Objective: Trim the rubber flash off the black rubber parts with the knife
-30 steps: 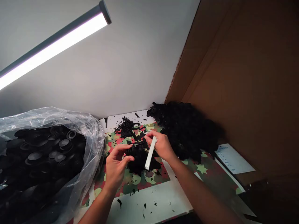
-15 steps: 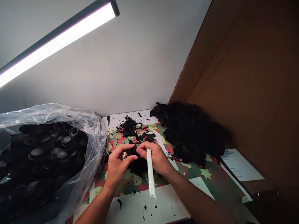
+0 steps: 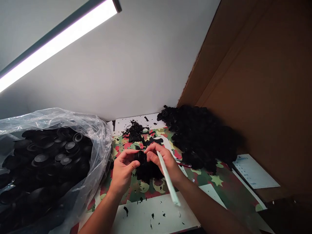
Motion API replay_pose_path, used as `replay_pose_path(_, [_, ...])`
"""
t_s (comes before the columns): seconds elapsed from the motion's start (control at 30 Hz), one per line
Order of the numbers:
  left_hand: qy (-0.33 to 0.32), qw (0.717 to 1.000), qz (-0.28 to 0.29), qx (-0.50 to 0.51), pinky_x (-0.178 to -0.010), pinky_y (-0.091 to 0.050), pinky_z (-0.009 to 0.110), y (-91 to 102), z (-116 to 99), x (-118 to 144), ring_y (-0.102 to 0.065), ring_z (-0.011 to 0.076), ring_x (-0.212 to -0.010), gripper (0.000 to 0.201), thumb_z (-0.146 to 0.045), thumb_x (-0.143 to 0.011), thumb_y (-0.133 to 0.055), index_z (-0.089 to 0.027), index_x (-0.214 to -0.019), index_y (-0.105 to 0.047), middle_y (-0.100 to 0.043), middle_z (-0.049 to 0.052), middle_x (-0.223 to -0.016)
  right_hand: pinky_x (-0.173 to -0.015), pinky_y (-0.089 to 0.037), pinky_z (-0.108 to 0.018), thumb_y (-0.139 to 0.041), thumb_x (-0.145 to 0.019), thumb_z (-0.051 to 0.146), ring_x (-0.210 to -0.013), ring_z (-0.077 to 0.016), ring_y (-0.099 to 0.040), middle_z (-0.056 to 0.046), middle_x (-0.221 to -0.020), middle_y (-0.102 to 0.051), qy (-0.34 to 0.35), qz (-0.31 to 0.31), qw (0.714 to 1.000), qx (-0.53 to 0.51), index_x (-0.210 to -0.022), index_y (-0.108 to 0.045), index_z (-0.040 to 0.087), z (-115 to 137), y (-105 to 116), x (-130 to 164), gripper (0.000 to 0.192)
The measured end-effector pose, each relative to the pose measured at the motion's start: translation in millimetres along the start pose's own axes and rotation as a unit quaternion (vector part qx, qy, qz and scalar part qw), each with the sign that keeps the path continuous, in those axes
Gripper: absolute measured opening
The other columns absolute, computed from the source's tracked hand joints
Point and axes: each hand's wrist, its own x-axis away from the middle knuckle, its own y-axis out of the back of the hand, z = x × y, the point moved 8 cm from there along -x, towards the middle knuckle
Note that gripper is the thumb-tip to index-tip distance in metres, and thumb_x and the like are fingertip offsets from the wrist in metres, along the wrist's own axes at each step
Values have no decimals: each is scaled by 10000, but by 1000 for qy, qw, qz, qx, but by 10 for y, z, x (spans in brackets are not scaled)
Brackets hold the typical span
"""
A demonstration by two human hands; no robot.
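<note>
The black cap (image 3: 140, 157) is over the table (image 3: 136, 214), well in from its front edge. The left hand (image 3: 122, 171) pinches it; the right hand (image 3: 170, 165) holds a white stick (image 3: 168, 179). Its low end just swung right, so work seems ongoing. Near the right edge, a card's (image 3: 257, 172) blue print is too small to read.
</note>
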Motion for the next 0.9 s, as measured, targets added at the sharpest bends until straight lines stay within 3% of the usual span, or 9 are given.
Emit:
replay_pose_path(0.1, [15, 999, -26, 27, -678, -526, 222, 54, 25, -23, -671, 144, -722, 436, -348, -490, -972, -179, -831, -760, -747, 28, -808, -612, -459, -287, -424, -951, 658, -591, -156, -496, 24, -623, -515, 42, -49, 997, -48, -977, -626, 227, 34, 107, 4, 476])
replay_pose_path(0.2, [21, 999, -18, 28, -703, -539, 241, 52, 37, -31, -686, 156, -748, 416, -331, -513, -963, -174, -826, -738, -757, 40, -852, -656, -486, -309, -297, -1025, 564, -649, -177, -549, -11, -667, -553, 41, -46, 998, 1, -992, -689, 226, 89, 119, 33, 519])
replay_pose_path(0.3, [0, 1000, -6, 11, -734, -551, 267, 40, 13, -30, -697, 184, -800, 384, -315, -545, -950, -172, -822, -725, -758, 52, -864, -775, -513, -325, -417, -1010, 470, -844, -207, -624, -47, -849, -658, 67, -39, 994, 74, -988, -723, 233, 191, 79, 76, 388])
replay_pose_path(0.4, [-19, 1000, -7, -13, -767, -556, 277, 49, -12, -26, -704, 194, -831, 355, -300, -569, -940, -172, -821, -724, -755, 52, -867, -611, -483, -267, -565, -939, 399, -680, -161, -584, 0, -754, -616, 71, -77, 992, 65, -1004, -676, 230, 182, 93, 111, 213])
replay_pose_path(0.5, [-39, 998, -11, -41, -779, -563, 290, 54, -46, -18, -709, 203, -846, 328, -296, -582, -930, -175, -810, -727, -750, 51, -873, -546, -452, -246, -652, -886, 360, -589, -129, -541, 24, -704, -596, 78, -97, 991, 47, -838, -612, 224, 140, 89, 133, 149])
replay_pose_path(0.7, [-67, 995, -28, -69, -745, -554, 282, 47, -116, 8, -700, 213, -859, 317, -311, -562, -931, -176, -769, -732, -742, 59, -859, -738, -525, -303, -664, -899, 273, -800, -176, -668, -26, -873, -707, 173, -47, 978, 102, -782, -619, 229, 317, -54, 178, 134])
replay_pose_path(0.9, [-73, 994, -27, -76, -746, -551, 291, 27, -161, 18, -694, 218, -850, 319, -338, -564, -928, -172, -758, -737, -735, 64, -832, -889, -503, -398, -661, -909, 247, -948, -227, -697, -53, -1035, -769, 180, -39, 969, 162, -812, -631, 241, 336, -98, 191, 103])
